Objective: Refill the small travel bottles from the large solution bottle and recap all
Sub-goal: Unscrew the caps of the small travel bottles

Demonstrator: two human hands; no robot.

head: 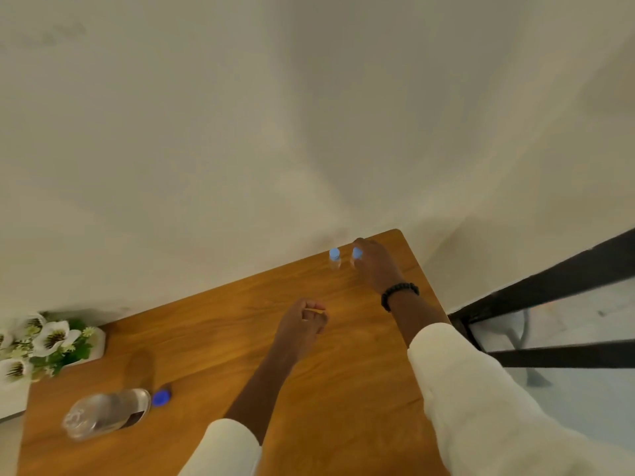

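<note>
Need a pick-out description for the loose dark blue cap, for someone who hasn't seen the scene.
Start at the wooden table and go to its near left part, where the large clear bottle stands uncapped. The loose cap lies just right of it, apart from it. It is dark blue; the two small bottles' caps are pale blue.

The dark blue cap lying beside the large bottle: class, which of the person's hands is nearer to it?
Left. The left hand hovers mid-table, up and right of the dark blue cap. The right hand is farther off, at the small bottles near the far corner.
</note>
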